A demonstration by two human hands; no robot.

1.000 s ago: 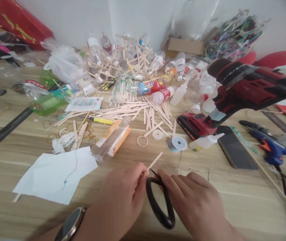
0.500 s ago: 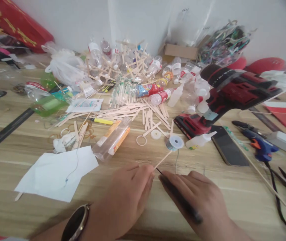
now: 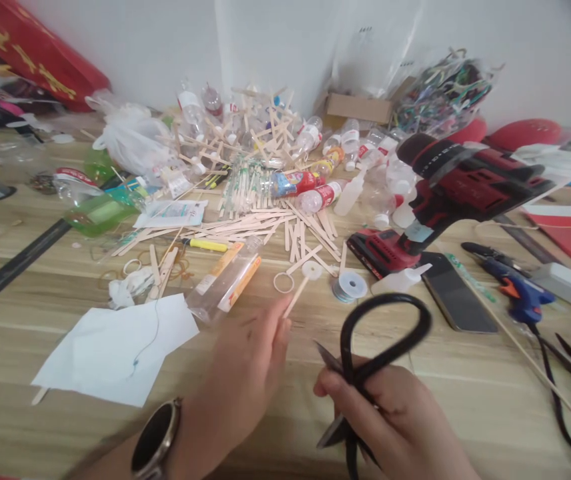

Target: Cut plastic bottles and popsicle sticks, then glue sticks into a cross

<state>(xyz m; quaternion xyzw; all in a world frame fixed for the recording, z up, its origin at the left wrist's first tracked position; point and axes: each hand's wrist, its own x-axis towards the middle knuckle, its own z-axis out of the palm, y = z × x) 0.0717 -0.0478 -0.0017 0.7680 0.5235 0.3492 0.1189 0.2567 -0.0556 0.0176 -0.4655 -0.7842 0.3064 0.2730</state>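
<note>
My left hand (image 3: 250, 360), wearing a watch (image 3: 155, 437), is closed on a thin wooden stick (image 3: 296, 297) whose free end points up and away. A pair of black-handled scissors (image 3: 348, 353) is gripped in my right hand (image 3: 395, 413). One large handle loop stands upward and the blades are spread apart, pointing left, apart from the stick. Beyond the hands lie a spool of thread (image 3: 351, 287), a pale ring (image 3: 283, 291) and a white disc (image 3: 311, 270). A clear plastic bottle (image 3: 225, 280) rests beyond my left hand.
White paper (image 3: 105, 347) lies at the left. A red and black drill (image 3: 470, 187) stands at the right, near a phone (image 3: 458, 293) and a blue glue gun (image 3: 520, 293). Behind are piled wooden sticks (image 3: 245, 223) and several plastic bottles.
The scissors have turned in my right hand, bringing a handle loop up and the blades into view. My left hand has shifted left with the stick, away from the scissors.
</note>
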